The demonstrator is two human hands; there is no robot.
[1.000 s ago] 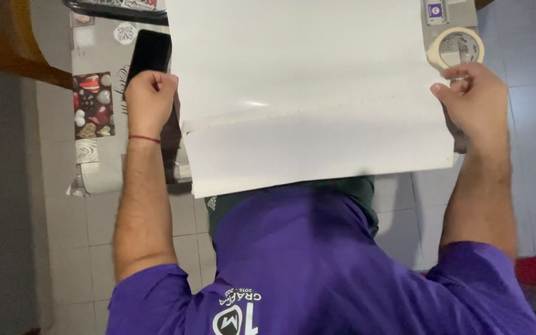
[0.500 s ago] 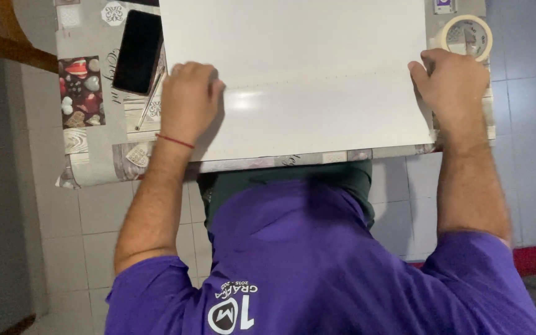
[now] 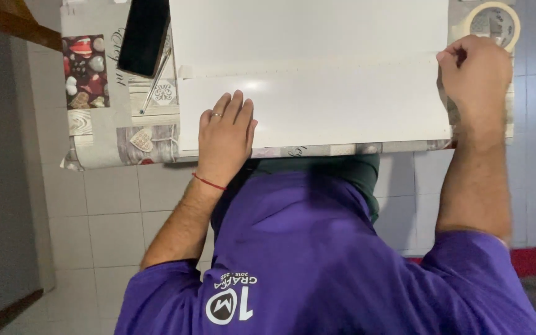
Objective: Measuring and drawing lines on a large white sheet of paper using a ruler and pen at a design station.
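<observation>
Left hand (image 3: pixel 224 133) is pressing flat, open, on the white sheet (image 3: pixel 317 93) — right hand (image 3: pixel 474 71) is pinching its edge; pulling evenly is keeping the fold straight.

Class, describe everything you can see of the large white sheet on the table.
The large white sheet looks like smooth, slightly glossy card or paper, lying flat on the patterned tablecloth. A crease or overlapping edge crosses it. The left hand presses flat near its lower left; the right hand pinches its right edge, by a tape roll.
</observation>
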